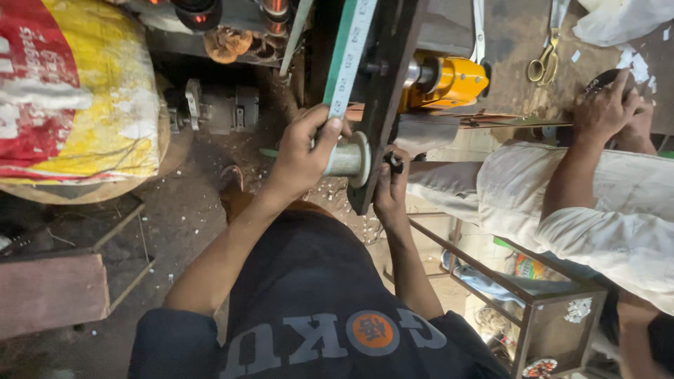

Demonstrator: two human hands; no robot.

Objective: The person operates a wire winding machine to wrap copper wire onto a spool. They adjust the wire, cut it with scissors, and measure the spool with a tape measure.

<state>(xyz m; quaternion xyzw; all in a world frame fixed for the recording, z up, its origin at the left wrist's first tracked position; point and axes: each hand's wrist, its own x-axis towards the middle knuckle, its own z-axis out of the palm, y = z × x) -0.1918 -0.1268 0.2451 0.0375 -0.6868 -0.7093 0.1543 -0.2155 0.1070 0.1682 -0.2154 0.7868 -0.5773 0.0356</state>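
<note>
Left hand (pixel 303 156) clamped round green-edged white tape strip (pixel 349 52) beside pale metal spool (pixel 349 160), keeping it taut; right hand (pixel 390 188) pinching small dark knob (pixel 394 163) below spool.

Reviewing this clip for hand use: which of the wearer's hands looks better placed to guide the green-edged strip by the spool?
Left, probably. The left hand already pinches the strip just above the pale spool. The right hand is on a small dark knob across the dark upright bar.
</note>
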